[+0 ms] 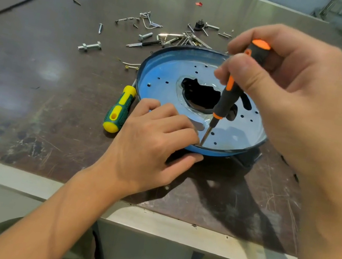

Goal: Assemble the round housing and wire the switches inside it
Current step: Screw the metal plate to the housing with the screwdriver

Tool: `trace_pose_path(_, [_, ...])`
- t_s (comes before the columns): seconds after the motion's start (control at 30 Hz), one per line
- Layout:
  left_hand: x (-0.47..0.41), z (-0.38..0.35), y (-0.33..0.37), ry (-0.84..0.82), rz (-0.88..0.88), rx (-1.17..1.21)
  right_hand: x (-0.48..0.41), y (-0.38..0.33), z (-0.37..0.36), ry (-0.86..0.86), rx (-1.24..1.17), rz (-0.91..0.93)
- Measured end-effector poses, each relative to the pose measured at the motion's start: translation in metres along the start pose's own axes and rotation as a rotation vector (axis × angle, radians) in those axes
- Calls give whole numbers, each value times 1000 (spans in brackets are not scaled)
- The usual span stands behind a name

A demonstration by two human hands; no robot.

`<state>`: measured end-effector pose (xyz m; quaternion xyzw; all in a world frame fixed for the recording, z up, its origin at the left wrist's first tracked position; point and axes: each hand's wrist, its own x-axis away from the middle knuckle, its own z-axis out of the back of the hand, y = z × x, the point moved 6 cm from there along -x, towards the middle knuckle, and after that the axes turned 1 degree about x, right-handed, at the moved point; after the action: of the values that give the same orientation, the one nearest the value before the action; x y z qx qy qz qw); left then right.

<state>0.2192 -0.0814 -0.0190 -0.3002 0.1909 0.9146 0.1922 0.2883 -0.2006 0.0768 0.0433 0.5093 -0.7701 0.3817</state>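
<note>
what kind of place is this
Likely a workshop bench: scratched worktable strewn with loose screws and bolts, a spare green-and-yellow screwdriver, and a blue round housing mid-assembly.

Single head-worn camera, wide-angle. Looks forward and steeply down over near edge of table. Close range: forearms enter from bottom, left hand at centre, right hand large at right, nearest lens. Mid-frame: round housing and orange-black screwdriver. Wearer's lap along bottom; table's far edge bends near top, floor beyond at top right.
</note>
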Motion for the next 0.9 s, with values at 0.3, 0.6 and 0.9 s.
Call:
trace_pose_path(0.3, [-1, 0, 0, 3, -7, -7, 0, 3, -10, 8, -135, 47])
trace_pose_path(0.6, [-1, 1, 0, -7, -4, 5, 0, 5, -1, -95, -101, -61])
trace_pose_path(0.9, [-1, 1, 1, 27, -4, 1, 2, -3, -13, -13, 12, 60])
